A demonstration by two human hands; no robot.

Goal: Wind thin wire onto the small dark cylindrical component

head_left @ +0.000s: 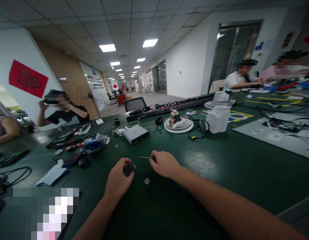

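My left hand (119, 178) is closed around a small dark cylindrical part (129, 167), its end facing right. Its exact kind cannot be made out. My right hand (165, 162) grips a screwdriver (145, 157), whose thin metal shaft points left toward that part without touching it. Most of the handle is hidden by the fingers. On the green table (169, 206), between and just below both hands, lies a small round pale disc (146, 181) with a hole in its middle.
Beyond my hands sit a silver disc drive (136, 134), a white fan base with exposed parts (178, 124) and a white housing (217, 119) with a black cable. Tools and cloth (94, 143) clutter the left. A grey panel (276, 135) lies right. Several people sit around the table.
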